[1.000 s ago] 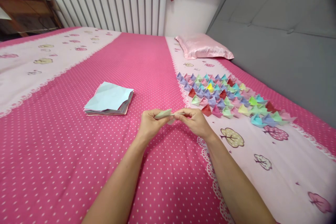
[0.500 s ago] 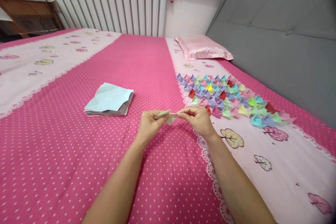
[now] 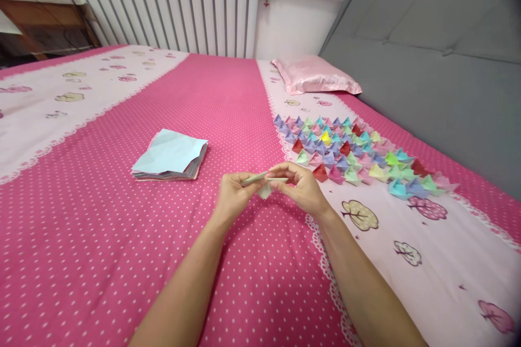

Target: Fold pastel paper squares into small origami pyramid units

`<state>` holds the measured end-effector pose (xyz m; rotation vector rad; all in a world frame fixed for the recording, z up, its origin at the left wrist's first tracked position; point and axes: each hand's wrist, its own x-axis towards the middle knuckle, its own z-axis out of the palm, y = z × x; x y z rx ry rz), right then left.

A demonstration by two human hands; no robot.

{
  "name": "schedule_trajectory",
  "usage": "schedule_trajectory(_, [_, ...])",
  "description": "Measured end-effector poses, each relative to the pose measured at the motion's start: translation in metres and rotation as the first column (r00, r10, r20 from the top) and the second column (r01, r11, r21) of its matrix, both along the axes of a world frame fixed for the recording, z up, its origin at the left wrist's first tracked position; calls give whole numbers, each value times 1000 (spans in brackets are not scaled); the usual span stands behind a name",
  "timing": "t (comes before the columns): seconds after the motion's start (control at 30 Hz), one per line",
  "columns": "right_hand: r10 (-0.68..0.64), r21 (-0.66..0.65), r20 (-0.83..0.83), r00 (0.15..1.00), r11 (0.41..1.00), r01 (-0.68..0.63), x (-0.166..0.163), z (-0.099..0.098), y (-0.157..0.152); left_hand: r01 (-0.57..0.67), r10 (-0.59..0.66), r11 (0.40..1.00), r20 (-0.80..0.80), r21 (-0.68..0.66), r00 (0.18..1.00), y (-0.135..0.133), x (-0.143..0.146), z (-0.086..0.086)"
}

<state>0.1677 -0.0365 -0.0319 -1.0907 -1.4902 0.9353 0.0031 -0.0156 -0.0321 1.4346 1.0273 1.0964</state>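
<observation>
Between my two hands is a small pale green folded paper [image 3: 264,191], held just above the bed. My left hand [image 3: 235,195] pinches its left part between thumb and fingers. My right hand [image 3: 300,187] grips its right edge, with the fingertips close to those of the left. Part of the paper is hidden by my fingers, and a flap hangs down between them. To the right stand rows of folded paper boats [image 3: 352,175] in several colours. On the left lies a stack of square paper [image 3: 171,152] with a light blue sheet on top.
The bed's pink dotted cover [image 3: 220,92] has pale printed bands on both sides. A pink pillow [image 3: 315,74] lies beyond the boats, beside a grey headboard [image 3: 427,49]. A white radiator [image 3: 183,11] stands at the far wall, with a wooden table [image 3: 49,19] at far left.
My right hand has moved slightly left, closer to my left hand, and its fingers have shifted on the green paper. The boats and the paper stack stay where they were.
</observation>
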Motion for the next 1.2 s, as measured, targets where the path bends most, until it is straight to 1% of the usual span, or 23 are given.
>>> schedule_trajectory(0.07, [-19,3,5,1000,1000,19,-1,-2,1,64,-63,998,37,-14,997,-1,3,-1])
schedule_trajectory(0.13, [-54,-11,-6,999,999,53,0,-4,2,114,-108,993,116,-43,987,-1,5,-1])
schedule_trajectory(0.23, [-62,-62,-91,994,996,57,4,-8,4,156,-124,981,251,-115,960,-1,5,0])
schedule_trajectory(0.3, [-59,-88,-144,988,995,47,6,-9,4,170,-117,972,294,-160,949,-1,4,1])
schedule_trajectory(0.47, [-82,-125,-220,972,991,55,5,-7,3,138,-58,967,341,-215,938,-2,3,1])
schedule_trajectory(0.6, [-113,-134,-224,968,987,85,4,-5,2,143,-73,973,341,-183,937,-1,4,1])
schedule_trajectory(0.77, [-128,-115,-206,970,988,106,4,-3,2,140,-100,980,259,-140,961,-1,2,1])
schedule_trajectory(0.87, [-124,-94,-211,970,990,106,4,-1,2,99,-89,994,160,-53,983,-3,1,1])
schedule_trajectory(0.93, [-114,-81,-215,970,992,99,4,0,1,73,-77,996,94,46,993,-5,1,1])
schedule_trajectory(1.0, [-115,-63,-191,975,992,105,4,1,1,54,-63,984,47,167,997,-7,1,1])
schedule_trajectory(1.07, [-126,-45,-149,981,992,121,4,1,0,43,-48,953,10,299,999,-8,1,1])
schedule_trajectory(1.13, [-124,-39,-107,986,992,121,5,1,0,44,-32,906,-35,422,999,-9,0,2])
schedule_trajectory(1.2, [-100,-43,-87,991,994,96,5,1,0,49,-14,859,-72,509,997,-9,0,3])
